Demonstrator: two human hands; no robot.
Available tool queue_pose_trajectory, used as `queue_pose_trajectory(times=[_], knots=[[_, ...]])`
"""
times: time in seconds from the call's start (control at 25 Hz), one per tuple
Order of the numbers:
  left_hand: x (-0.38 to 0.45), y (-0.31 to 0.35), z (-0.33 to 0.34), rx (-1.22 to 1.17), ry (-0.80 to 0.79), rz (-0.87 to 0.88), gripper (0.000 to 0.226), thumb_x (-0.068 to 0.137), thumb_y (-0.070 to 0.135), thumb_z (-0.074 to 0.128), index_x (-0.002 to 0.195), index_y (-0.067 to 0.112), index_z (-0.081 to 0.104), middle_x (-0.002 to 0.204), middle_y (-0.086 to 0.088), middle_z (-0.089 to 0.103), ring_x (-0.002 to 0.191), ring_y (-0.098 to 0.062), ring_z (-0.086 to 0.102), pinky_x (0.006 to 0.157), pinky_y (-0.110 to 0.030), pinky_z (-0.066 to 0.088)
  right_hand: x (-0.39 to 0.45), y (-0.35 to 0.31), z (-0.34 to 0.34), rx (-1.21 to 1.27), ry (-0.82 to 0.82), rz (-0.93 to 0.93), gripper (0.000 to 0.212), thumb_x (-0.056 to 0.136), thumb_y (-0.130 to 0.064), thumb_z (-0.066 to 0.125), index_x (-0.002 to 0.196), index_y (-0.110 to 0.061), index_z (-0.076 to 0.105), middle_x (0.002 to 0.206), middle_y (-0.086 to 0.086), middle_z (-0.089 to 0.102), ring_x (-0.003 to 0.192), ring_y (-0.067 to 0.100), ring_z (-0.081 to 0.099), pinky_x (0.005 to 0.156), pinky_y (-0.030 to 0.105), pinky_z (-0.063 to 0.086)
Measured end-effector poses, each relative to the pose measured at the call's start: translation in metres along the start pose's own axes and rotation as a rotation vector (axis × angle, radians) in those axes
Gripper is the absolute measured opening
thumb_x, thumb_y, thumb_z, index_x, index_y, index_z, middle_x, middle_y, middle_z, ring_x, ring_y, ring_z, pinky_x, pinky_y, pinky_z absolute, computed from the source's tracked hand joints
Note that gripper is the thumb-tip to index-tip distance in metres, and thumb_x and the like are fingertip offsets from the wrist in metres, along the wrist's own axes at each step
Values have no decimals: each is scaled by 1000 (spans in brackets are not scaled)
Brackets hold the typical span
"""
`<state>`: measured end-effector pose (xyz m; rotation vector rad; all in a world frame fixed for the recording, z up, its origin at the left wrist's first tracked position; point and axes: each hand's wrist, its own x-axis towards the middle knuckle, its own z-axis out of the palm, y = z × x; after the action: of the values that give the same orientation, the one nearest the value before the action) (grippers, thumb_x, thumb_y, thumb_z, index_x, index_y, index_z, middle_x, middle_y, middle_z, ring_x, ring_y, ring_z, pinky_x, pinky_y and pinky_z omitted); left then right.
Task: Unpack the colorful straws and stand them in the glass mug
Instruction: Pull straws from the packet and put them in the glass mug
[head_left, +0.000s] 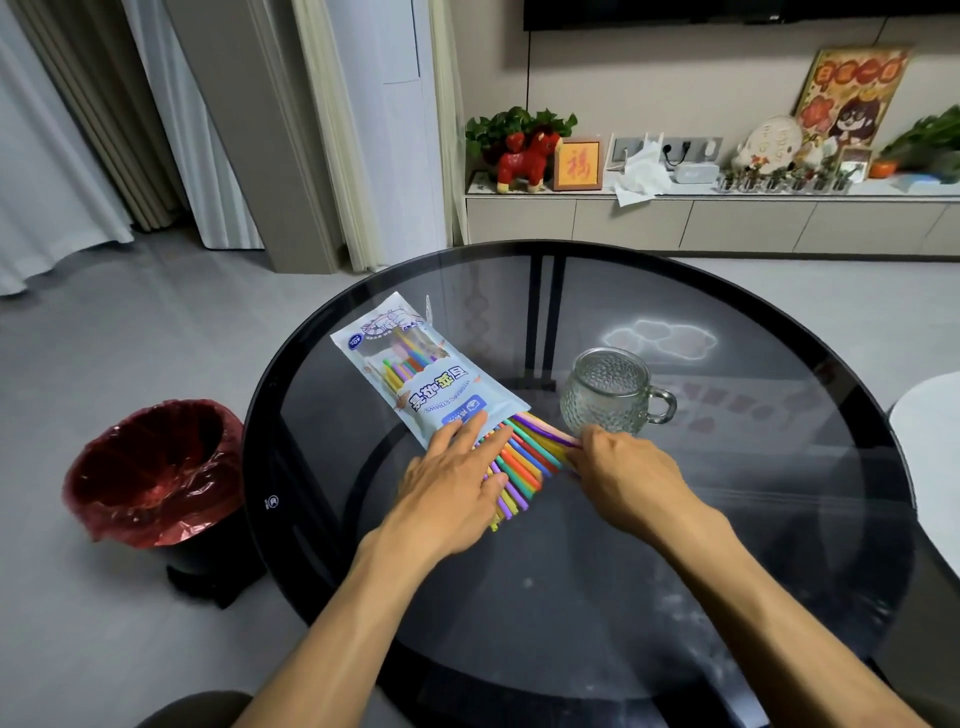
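Head view: I see both hands over the open end of the straw packet (423, 371) on the round glass table (779, 519).
Left hand (452, 493): fingers straight, laid flat across the packet mouth and the near straws, pinning rather than gripping.
Right hand (628, 483): fingers curled on the outermost straws, pinching them at their free ends.
Straws (524, 454): fanned half out of the packet between the two hands, far ends inside it.
Handling, my estimate: light, thin plastic, slick, prone to roll and scatter on glass; best gathered as one bundle near mid-length.
Glass mug (613, 392): upright just beyond the right grip, handle turned away from the packet, nothing in it.
Packet: soft film, straws showing through its window.
Bin (156, 467): well left of the left hand, red liner, contents not visible.
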<state>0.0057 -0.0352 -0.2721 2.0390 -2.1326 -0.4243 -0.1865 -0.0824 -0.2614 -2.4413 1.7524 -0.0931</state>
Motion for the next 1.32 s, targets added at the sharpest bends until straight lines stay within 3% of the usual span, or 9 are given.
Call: queue_pose_trajectory(times=[0.24, 0.36, 0.52, 0.76, 0.92, 1.0, 1.08, 1.2, 1.32], knots=[[11, 19, 4, 12, 17, 23, 53, 100, 38, 37, 149, 38, 20, 163, 7, 9, 148, -19, 4, 114, -49, 28, -4, 16, 2, 409, -98, 117, 45, 94, -59, 42, 82, -16, 50, 93, 13, 68, 86, 37, 63, 71, 44, 54], [10, 22, 5, 12, -4, 39, 54, 99, 37, 39, 150, 41, 18, 163, 9, 8, 149, -17, 3, 114, -50, 28, -3, 12, 6, 354, -115, 113, 37, 95, -51, 43, 80, -18, 48, 97, 13, 67, 91, 35, 61, 70, 37, 44], [7, 21, 4, -23, -8, 55, 55, 99, 36, 42, 149, 44, 20, 163, 10, 9, 149, -17, 4, 114, -51, 27, 1, 12, 5, 407, -173, 102, 39, 96, -51, 37, 89, -16, 52, 100, 13, 67, 89, 35, 64, 73, 43, 54], [6, 19, 7, 8, 36, -5, 52, 101, 37, 35, 150, 39, 19, 162, 12, 10, 148, -15, 6, 114, -47, 31, -8, 13, -8, 144, 20, 52, 32, 100, -40, 36, 98, -14, 54, 109, 16, 67, 100, 38, 61, 69, 36, 36], [15, 20, 7, 18, 63, -75, 50, 101, 35, 33, 150, 35, 20, 162, 9, 10, 148, -18, 7, 110, -50, 31, -19, 43, -38, 93, -65, 32, 33, 101, -39, 38, 95, -15, 59, 104, 14, 67, 99, 35, 62, 73, 38, 43], [19, 21, 8, 11, 63, -98, 50, 101, 34, 32, 150, 35, 20, 162, 8, 10, 148, -20, 7, 110, -51, 30, -25, 65, -56, 197, -108, 19, 34, 102, -38, 40, 87, -16, 62, 79, 4, 63, 75, 20, 64, 64, 31, 45], [23, 21, 9, -3, 73, -116, 50, 101, 32, 32, 150, 35, 21, 162, 8, 10, 148, -20, 7, 110, -52, 29, -36, 88, -74, 416, -156, 61, 36, 101, -37, 44, 81, -14, 63, 59, -4, 48, 44, 4, 43, 44, 17, 33], [23, 19, 8, 6, 66, -112, 50, 101, 31, 32, 150, 36, 21, 162, 7, 10, 148, -21, 7, 109, -52, 28, -55, 114, -99, 860, -213, 205, 38, 98, -40, 47, 84, -9, 62, 57, -1, 35, 42, 9, 25, 38, 20, 19], [21, 22, 8, -45, 114, -114, 50, 99, 30, 37, 148, 32, 27, 161, 4, 17, 147, -21, 14, 108, -48, 32, -59, 113, -99, 1126, -254, 212, 35, 98, -37, 44, 84, -7, 56, 55, -1, 27, 44, 10, 17, 41, 15, 13]])
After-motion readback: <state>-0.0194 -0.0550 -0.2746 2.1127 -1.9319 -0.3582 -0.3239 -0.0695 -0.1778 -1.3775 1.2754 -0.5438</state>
